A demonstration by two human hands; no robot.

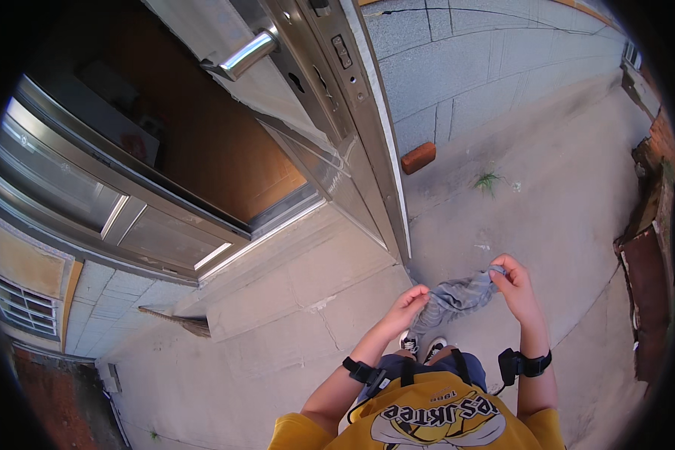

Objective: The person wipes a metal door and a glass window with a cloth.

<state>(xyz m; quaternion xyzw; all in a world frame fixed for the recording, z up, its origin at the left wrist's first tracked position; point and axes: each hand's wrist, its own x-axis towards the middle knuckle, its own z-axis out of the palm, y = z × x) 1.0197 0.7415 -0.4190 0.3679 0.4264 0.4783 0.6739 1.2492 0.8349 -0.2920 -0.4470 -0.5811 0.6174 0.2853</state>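
Note:
A crumpled grey striped cloth (458, 295) hangs stretched between my two hands, above my shoes. My left hand (409, 306) pinches its left end between thumb and fingers. At the other end, slightly higher in the picture, my right hand (509, 281) grips a gathered corner. Folds hide most of the cloth's underside. Just beyond my left hand stands the lower corner of an open metal-framed door (365, 169), whose lever handle (247, 55) points left.
A doorway with a metal sill (287, 205) opens at the upper left above a concrete step (298, 264). A red brick (419, 157) lies by the wall behind the door. A broom head (188, 325) rests beside the step. Rusty sheet metal (644, 292) lines the right side.

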